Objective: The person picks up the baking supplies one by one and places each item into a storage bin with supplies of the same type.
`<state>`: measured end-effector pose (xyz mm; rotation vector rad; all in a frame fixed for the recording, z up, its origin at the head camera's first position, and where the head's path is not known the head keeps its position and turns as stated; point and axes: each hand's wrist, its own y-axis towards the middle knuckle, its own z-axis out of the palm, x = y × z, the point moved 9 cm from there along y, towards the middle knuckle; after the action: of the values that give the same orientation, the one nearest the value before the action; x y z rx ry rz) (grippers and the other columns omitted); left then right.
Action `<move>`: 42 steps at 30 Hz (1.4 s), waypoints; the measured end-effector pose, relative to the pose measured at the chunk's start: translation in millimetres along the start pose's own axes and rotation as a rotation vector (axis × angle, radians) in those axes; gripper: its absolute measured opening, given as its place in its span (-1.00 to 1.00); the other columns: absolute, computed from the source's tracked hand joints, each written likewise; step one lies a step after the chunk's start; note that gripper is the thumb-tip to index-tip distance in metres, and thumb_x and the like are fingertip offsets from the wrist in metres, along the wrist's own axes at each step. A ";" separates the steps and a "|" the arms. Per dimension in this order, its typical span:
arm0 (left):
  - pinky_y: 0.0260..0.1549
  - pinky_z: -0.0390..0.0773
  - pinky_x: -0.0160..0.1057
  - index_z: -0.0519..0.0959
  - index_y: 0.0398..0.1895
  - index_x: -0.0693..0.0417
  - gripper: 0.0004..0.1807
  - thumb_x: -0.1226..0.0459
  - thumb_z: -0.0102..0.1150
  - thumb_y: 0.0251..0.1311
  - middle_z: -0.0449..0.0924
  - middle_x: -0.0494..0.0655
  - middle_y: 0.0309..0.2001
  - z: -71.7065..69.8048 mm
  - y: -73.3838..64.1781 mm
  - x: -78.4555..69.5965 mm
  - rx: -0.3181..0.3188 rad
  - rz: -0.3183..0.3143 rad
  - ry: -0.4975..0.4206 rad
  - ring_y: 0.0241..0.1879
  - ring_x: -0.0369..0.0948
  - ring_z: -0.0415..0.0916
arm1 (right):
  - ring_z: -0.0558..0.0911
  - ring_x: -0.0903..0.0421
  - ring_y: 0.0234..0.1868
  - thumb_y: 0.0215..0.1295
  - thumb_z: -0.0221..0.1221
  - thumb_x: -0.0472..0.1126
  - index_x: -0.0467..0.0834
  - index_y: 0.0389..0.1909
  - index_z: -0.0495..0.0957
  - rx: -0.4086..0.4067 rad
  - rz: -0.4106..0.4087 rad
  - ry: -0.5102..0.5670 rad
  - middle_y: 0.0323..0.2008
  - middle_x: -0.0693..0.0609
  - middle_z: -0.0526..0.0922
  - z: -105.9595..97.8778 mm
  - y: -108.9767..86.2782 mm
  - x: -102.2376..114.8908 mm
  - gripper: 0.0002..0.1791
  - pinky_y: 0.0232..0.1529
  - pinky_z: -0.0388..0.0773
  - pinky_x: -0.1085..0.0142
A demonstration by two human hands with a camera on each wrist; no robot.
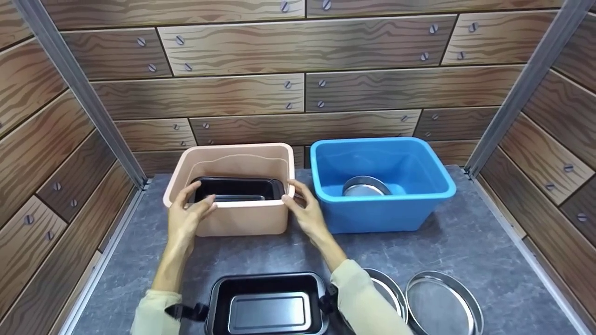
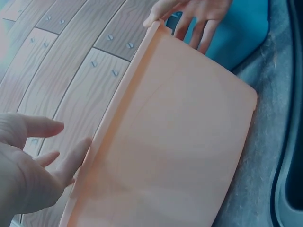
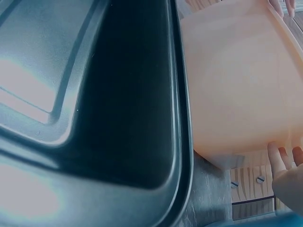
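Observation:
A peach plastic bin (image 1: pixel 242 221) stands at the left, with a black rectangular baking pan (image 1: pixel 237 187) lying inside it. My left hand (image 1: pixel 186 217) is at the bin's front left rim, its fingers spread and nothing held between them. At the front right corner is my right hand (image 1: pixel 309 213). Its thumb touches the rim, while fairly straight fingers lie along the bin's outer side, as the right wrist view shows with the fingers (image 3: pixel 274 158). Both wrists pass above the counter in front of the bin.
To the right stands a blue bin (image 1: pixel 377 215) holding a round metal pan (image 1: pixel 365 190). Nearer me, another black baking pan (image 1: pixel 270 311) lies between my forearms. Two round metal pans (image 1: pixel 442 302) sit at the front right, one partly behind my right sleeve. Wood-patterned walls (image 1: pixel 298 46) enclose the grey counter.

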<state>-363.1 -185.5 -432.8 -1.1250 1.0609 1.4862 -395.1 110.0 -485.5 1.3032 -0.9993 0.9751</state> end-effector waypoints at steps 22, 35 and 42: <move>0.02 0.73 -0.20 0.52 0.39 0.10 -0.39 0.43 0.38 0.26 0.59 -0.01 0.31 -31.7 -87.9 26.5 0.290 -0.002 0.367 0.08 -0.06 0.69 | 0.50 -0.29 0.32 0.45 0.27 -0.28 -0.21 0.42 0.44 0.014 -0.010 0.008 0.29 -0.23 0.55 -0.2 -0.4 1.6 -0.45 0.34 0.52 -0.06; 0.08 0.64 -0.29 0.41 0.48 0.18 -0.32 0.30 0.39 0.31 0.40 0.24 0.44 -41.1 -120.8 73.5 0.471 -0.096 0.468 0.27 0.09 0.53 | 0.54 -0.24 0.27 0.47 0.27 -0.24 -0.15 0.41 0.46 0.032 -0.014 -0.007 0.30 -0.21 0.55 -0.2 -1.9 3.0 -0.47 0.28 0.58 0.05; 0.05 0.66 -0.29 0.33 0.52 0.25 -0.29 0.25 0.34 0.37 0.35 0.33 0.45 -53.4 -130.6 95.5 0.481 -0.159 0.458 0.25 0.16 0.52 | 0.57 -0.20 0.21 0.48 0.27 -0.22 -0.11 0.43 0.45 0.039 0.017 0.019 0.30 -0.18 0.54 1.7 -2.7 1.3 -0.47 0.11 0.66 0.28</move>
<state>-238.4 -198.3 -548.1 -1.1849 1.5048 0.7954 -392.2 108.3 -484.9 1.3171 -0.9822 1.0231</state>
